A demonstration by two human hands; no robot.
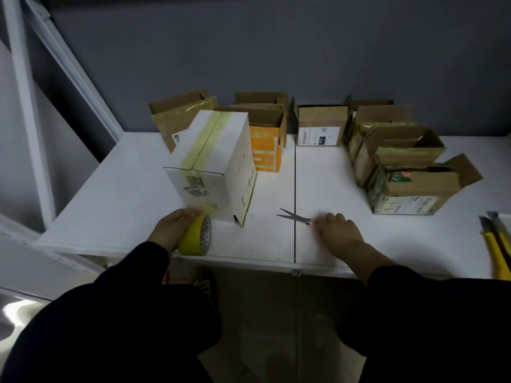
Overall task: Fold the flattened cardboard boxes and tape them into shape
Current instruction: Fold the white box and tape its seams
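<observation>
A white cardboard box (218, 161) stands upright on the white table (124, 189), with yellow tape running along its closed top seam and down its near face. My left hand (171, 230) grips a roll of yellow tape (196, 239) at the table's front edge, just below that box. A pair of scissors (293, 216) lies open on the table to the right of the box. My right hand (336, 230) rests on the table with its fingers over the scissors' handles; the handles are hidden, so the grip is unclear.
Several assembled brown boxes stand along the back, among them an orange-fronted box (266, 150) and a labelled box (320, 128). More open boxes (409, 183) crowd the right side. Yellow utility knives (497, 244) lie at the right edge. A white shelf frame (25, 106) stands left.
</observation>
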